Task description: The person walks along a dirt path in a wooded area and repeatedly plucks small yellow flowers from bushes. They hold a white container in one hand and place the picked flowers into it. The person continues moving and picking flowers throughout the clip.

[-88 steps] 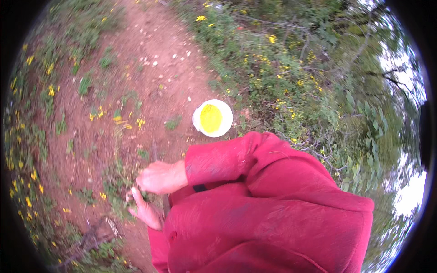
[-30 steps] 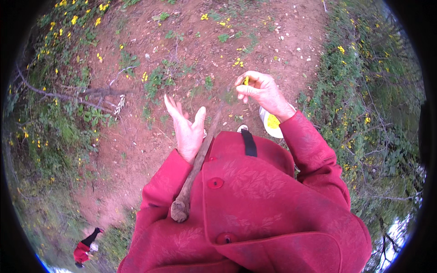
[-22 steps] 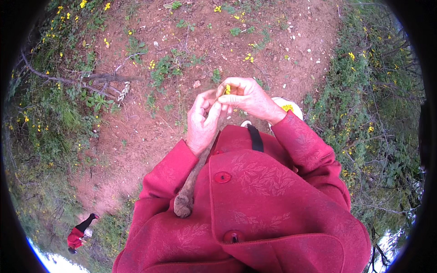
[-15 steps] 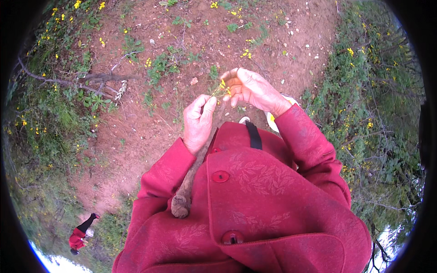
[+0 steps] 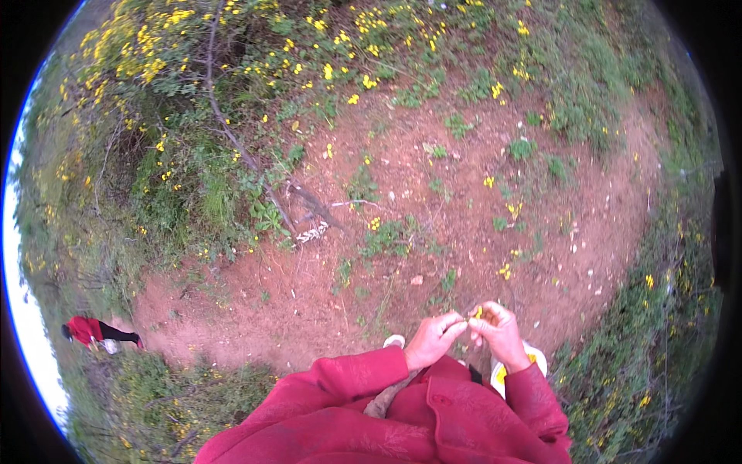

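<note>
Both of my hands meet low in the head view, right of the middle. My left hand (image 5: 433,342) is closed in a pinch, its thumb and forefinger at the stem end of a small yellow flower sprig (image 5: 478,312). Fingers of my right hand (image 5: 501,336) curl closed around the yellow blossoms, touching the left fingertips. The thin stem is mostly hidden between the fingers. Beside my right wrist is a white container (image 5: 539,357) with yellow flowers inside. A brown wooden stick (image 5: 380,405) rests against my red coat under the left forearm.
Reddish dirt (image 5: 232,309) with pebbles and low weeds lies ahead. A fallen branch (image 5: 239,147) slants through yellow-flowering bushes (image 5: 147,54) at the left. More shrubs (image 5: 641,340) line the right side. Another person (image 5: 85,330) in red stands far left. My pale shoe (image 5: 394,340) shows below.
The view has swung up and left, so my hands appear lower and further right. My right hand, open beside the sprig before, has closed on its blossoms.
</note>
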Tool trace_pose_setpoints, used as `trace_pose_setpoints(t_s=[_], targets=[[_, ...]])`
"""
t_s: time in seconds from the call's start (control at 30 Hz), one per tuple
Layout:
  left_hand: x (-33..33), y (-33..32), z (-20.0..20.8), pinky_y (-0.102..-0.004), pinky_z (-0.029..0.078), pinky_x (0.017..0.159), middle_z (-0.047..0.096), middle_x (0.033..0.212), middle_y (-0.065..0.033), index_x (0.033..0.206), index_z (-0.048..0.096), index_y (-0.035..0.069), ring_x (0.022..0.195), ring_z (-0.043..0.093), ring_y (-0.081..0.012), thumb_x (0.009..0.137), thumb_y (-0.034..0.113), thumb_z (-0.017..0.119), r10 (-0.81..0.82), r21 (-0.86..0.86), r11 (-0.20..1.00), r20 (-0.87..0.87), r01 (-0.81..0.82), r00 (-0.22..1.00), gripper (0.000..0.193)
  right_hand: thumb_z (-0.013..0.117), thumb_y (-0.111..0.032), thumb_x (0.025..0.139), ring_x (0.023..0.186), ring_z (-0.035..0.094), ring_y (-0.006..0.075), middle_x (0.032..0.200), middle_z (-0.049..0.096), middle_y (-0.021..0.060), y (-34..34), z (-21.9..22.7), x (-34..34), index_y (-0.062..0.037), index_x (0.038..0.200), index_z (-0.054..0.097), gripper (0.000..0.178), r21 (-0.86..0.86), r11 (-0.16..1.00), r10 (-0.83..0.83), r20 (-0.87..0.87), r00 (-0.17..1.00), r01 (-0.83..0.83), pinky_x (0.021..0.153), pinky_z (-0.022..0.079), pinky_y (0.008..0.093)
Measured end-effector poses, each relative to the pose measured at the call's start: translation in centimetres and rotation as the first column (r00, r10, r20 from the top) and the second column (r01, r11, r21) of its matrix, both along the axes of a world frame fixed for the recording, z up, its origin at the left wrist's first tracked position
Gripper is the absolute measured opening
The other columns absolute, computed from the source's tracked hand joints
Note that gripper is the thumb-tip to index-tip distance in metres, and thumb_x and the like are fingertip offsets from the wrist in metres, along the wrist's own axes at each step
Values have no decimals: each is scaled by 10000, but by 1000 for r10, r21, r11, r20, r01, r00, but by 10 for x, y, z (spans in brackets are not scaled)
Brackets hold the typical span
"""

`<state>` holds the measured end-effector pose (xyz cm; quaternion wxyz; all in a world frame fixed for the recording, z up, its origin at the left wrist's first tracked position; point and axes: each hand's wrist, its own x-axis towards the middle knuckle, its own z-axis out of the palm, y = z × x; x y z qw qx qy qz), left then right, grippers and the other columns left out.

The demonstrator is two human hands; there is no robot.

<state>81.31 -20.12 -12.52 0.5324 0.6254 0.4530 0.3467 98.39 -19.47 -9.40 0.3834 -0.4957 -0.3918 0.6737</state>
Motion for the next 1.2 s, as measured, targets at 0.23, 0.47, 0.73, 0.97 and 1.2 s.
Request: trace_pose_setpoints(t_s=[0.23, 0.47, 0.73, 0.97, 1.2], targets=[[3, -4, 0, -319, 407, 530, 494, 627, -125, 804, 560, 26, 541, 479, -182, 875, 207, 536, -38, 46, 998, -36, 40, 999, 196, 654, -46, 784, 500, 534, 72, 638, 600, 35, -11, -16, 8, -9, 862, 611, 96, 66, 996, -59, -14, 998, 60, 444, 420, 191], [8, -6, 12, -322, 399, 519, 476, 609, -120, 769, 547, 20, 525, 462, -185, 870, 204, 544, -99, 33, 994, -45, 100, 994, 210, 657, -50, 787, 534, 564, 87, 673, 621, 65, -19, -2, 19, 18, 880, 617, 121, -5, 998, -59, 14, 998, 59, 453, 434, 199], [10, -10, -8, -233, 424, 601, 549, 704, 13, 799, 591, 6, 662, 470, -57, 875, 158, 554, -46, 42, 998, 124, 41, 991, 175, 620, -120, 815, 496, 482, 50, 629, 565, 13, -26, -9, 32, 2, 860, 610, 130, 106, 989, -106, 13, 994, 104, 433, 366, 188], [9, -9, -3, -177, 226, 419, 350, 548, 104, 835, 581, 40, 461, 279, 9, 923, 213, 508, 91, -257, 966, 206, -36, 974, 208, 580, -75, 858, 584, 540, 49, 789, 625, 48, -39, -25, 85, 23, 1000, 599, 173, -40, 895, -437, -287, 852, 445, 467, 395, 154], [7, -7, 1, -184, 233, 446, 379, 580, 99, 877, 614, 42, 504, 296, 8, 923, 136, 471, 167, 88, 982, -10, -165, 986, 177, 580, -72, 852, 589, 511, 93, 721, 593, 26, -124, -68, 181, 33, 948, 599, 144, 36, 835, -548, 148, 823, 549, 516, 406, 227]])
